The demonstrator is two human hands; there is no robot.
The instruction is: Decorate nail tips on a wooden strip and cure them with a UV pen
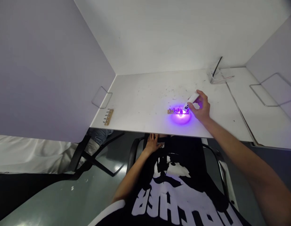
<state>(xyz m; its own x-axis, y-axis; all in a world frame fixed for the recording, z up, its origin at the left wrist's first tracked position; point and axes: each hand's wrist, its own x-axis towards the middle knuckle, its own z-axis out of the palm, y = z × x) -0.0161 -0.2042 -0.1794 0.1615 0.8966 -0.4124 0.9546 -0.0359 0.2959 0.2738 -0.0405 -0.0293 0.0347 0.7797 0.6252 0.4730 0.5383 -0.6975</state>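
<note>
My right hand (203, 108) pinches a white handheld UV lamp (193, 98) between thumb and fingers, tilted down to the left. Purple light from its lower end falls on a short tan strip (169, 111) that lies on the white table and carries several small pieces in a row. The lamp's tip is right over the strip's right part; glare hides whether they touch. Below the table edge, my left hand (152, 145) rests on my lap with its fingers apart, holding nothing. A similar tan strip (109, 117) with several small pointed pieces lies near the table's left edge.
A clear holder (218, 81) with a black stick and a thin tool stands at the back right of the white table (136, 94). Thin wire frames (265, 105) (102, 98) stick out at both side panels. Dark specks dot the tabletop.
</note>
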